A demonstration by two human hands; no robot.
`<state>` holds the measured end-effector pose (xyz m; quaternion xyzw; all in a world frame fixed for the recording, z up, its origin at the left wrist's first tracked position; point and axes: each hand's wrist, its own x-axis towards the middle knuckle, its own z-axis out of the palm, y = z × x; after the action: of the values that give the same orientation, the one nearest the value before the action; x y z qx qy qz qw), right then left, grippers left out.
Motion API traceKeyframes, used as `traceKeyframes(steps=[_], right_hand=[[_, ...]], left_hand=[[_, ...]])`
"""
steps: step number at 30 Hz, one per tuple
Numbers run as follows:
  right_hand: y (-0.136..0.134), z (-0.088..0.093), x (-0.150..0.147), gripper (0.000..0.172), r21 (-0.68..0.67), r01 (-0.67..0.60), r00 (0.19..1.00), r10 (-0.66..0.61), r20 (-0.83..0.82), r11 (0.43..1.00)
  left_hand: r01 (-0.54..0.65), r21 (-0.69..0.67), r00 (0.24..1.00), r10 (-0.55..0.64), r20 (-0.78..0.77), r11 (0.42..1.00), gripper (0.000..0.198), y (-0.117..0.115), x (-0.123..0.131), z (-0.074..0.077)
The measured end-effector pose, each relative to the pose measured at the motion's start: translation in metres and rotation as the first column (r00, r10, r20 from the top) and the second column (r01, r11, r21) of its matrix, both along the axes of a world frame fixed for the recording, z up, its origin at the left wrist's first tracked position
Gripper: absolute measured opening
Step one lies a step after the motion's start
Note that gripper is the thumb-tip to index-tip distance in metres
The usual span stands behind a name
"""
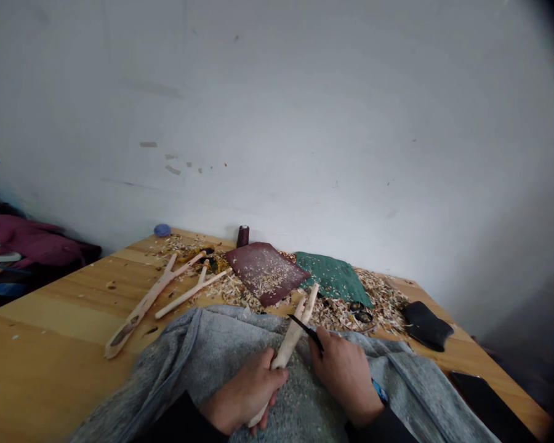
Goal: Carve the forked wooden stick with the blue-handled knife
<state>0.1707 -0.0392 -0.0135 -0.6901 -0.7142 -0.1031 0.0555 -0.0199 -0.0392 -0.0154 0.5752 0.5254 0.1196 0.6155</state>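
Left grip: left hand (242,397) closed around the lower end of the forked stick (284,354).
Right grip: right hand (346,375) clenched on the knife (307,330); the blade touches the stick just above the left grip.
Beneath both grips: grey cloth (203,357) on the desk (50,326).
Beyond the grips: shavings (383,301), maroon sheet (263,271), green sheet (332,277).

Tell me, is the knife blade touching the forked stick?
Touching. The head view shows the knife blade, held by the right hand, meeting the forked stick just below its fork.
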Motion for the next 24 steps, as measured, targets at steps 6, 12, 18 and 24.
traceKeyframes(steps=[6, 12, 18, 24], right_hand=[[-0.007, -0.007, -0.006, 0.016, -0.035, -0.206, 0.978, 0.204, -0.053, 0.978], [-0.005, -0.004, -0.005, 0.016, -0.015, -0.159, 0.986, 0.158, -0.055, 0.987], [0.0, -0.004, 0.001, 0.023, 0.011, -0.049, 0.998, 0.049, -0.025, 0.999], [-0.01, -0.003, -0.01, 0.016, -0.056, -0.227, 0.972, 0.222, -0.078, 0.972]], left_hand=[[-0.006, -0.017, 1.0, 0.006, -0.006, 1.0, 0.007, -0.002, 0.001, 0.003], [-0.007, -0.011, 1.0, 0.007, -0.002, 1.0, 0.005, -0.001, 0.001, 0.0], [-0.005, 0.019, 1.0, 0.005, 0.005, 1.0, 0.005, -0.001, 0.0, -0.001], [-0.026, 0.005, 1.0, 0.026, 0.017, 1.0, 0.007, 0.002, 0.001, -0.007]])
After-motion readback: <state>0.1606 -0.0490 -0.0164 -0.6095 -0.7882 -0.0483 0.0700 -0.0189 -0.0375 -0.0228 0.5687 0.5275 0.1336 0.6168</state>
